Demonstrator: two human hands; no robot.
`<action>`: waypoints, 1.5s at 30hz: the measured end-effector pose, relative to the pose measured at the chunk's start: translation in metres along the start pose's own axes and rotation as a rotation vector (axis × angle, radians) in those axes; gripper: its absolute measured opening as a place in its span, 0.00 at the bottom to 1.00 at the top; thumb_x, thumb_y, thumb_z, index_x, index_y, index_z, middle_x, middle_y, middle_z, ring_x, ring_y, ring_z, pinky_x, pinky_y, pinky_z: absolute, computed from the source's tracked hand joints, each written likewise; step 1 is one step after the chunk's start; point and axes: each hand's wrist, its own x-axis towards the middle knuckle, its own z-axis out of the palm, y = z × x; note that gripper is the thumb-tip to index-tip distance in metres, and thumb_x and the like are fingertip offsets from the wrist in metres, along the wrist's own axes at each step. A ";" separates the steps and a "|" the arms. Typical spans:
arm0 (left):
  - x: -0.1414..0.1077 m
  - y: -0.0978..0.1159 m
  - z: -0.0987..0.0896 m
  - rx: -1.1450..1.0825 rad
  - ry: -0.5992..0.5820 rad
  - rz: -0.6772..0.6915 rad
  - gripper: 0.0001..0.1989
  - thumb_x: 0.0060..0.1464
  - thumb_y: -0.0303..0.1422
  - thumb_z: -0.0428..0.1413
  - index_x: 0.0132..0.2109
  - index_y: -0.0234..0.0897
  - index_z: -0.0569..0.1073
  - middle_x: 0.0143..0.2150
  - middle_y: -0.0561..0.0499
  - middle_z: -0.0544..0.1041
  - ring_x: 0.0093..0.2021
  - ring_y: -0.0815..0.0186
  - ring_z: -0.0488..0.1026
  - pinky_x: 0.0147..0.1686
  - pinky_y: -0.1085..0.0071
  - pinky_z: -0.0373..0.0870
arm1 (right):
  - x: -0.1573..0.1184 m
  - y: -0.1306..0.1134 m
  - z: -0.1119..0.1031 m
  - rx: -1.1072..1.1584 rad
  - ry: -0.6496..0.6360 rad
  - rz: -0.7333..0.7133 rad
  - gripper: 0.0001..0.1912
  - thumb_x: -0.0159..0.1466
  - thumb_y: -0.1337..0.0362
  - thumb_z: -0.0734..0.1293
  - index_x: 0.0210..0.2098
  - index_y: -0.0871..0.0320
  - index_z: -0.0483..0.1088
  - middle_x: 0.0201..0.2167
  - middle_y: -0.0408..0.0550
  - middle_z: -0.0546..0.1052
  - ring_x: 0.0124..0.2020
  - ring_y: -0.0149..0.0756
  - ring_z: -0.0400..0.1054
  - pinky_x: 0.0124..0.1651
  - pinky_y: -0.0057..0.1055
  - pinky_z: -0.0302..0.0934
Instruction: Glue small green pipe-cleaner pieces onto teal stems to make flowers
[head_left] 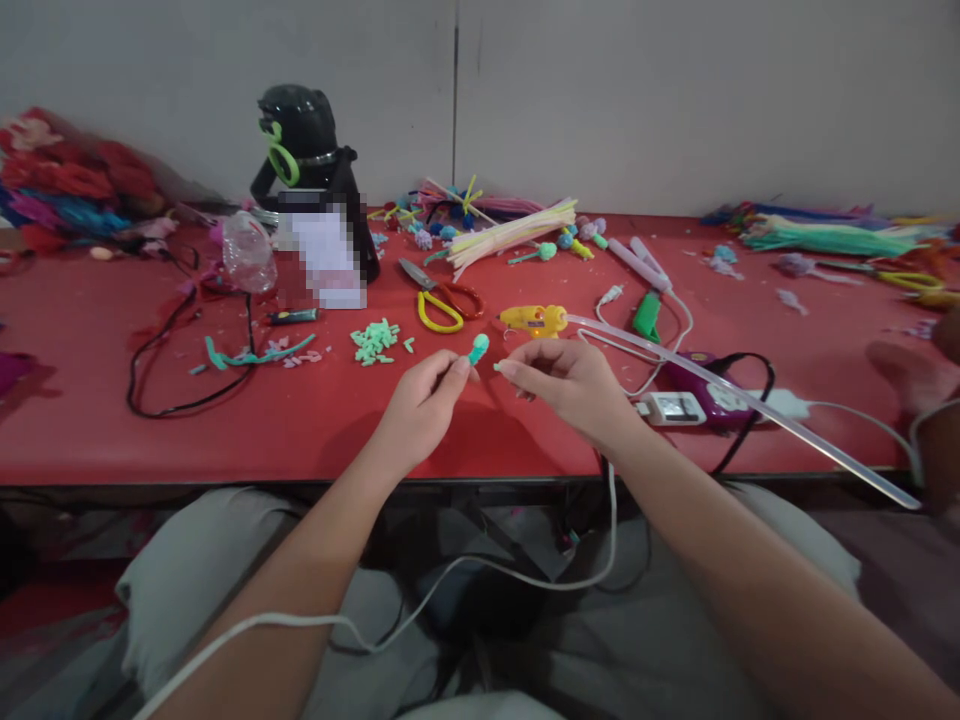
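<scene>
Between thumb and fingers, my left hand (426,405) pinches a small fuzzy teal and pale green piece (478,348). Just right of it, my right hand (562,382) holds a tiny pale green bit (498,366) at its fingertips; the two pieces are apart. A pile of short green bits (375,341) lies on the red table (300,440), left of my hands. Behind my right hand rests a yellow glue gun (534,320) with a long clear glue stick (750,402) reaching to the right. Scissors with yellow and red handles (441,308) lie behind my left hand.
A black bottle (300,125) stands at the back left beside a clear plastic cup (248,253). Bundles of pipe cleaners (517,235) lie along the back. At right are a purple power strip (716,385), cords and another person's hand (892,380). A white cable (450,565) crosses my lap.
</scene>
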 end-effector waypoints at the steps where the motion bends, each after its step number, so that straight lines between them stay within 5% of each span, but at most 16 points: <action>1: 0.000 0.000 0.000 0.018 0.002 0.008 0.16 0.68 0.43 0.49 0.39 0.37 0.74 0.26 0.56 0.60 0.26 0.68 0.57 0.28 0.71 0.56 | 0.000 0.000 0.000 -0.001 -0.001 0.000 0.20 0.55 0.46 0.77 0.29 0.57 0.75 0.24 0.43 0.75 0.25 0.30 0.66 0.31 0.31 0.66; 10: 0.001 0.001 0.002 0.105 0.000 0.069 0.16 0.67 0.41 0.50 0.32 0.37 0.67 0.26 0.56 0.62 0.28 0.68 0.59 0.30 0.71 0.57 | 0.001 0.001 -0.002 -0.029 -0.076 -0.033 0.19 0.62 0.46 0.72 0.32 0.57 0.74 0.26 0.44 0.75 0.27 0.31 0.68 0.34 0.32 0.67; 20: 0.000 0.002 0.004 0.135 -0.027 0.092 0.16 0.67 0.40 0.49 0.31 0.37 0.65 0.26 0.56 0.61 0.28 0.69 0.58 0.29 0.71 0.54 | 0.000 0.009 0.004 -0.088 0.012 -0.108 0.21 0.63 0.44 0.71 0.33 0.56 0.72 0.27 0.44 0.73 0.28 0.32 0.65 0.33 0.32 0.63; 45: 0.001 -0.001 0.001 0.193 -0.067 0.137 0.16 0.67 0.39 0.50 0.33 0.36 0.72 0.26 0.56 0.65 0.27 0.70 0.60 0.28 0.71 0.55 | -0.002 0.008 0.004 -0.267 0.134 -0.243 0.09 0.65 0.57 0.70 0.34 0.57 0.74 0.31 0.46 0.80 0.31 0.34 0.72 0.36 0.31 0.65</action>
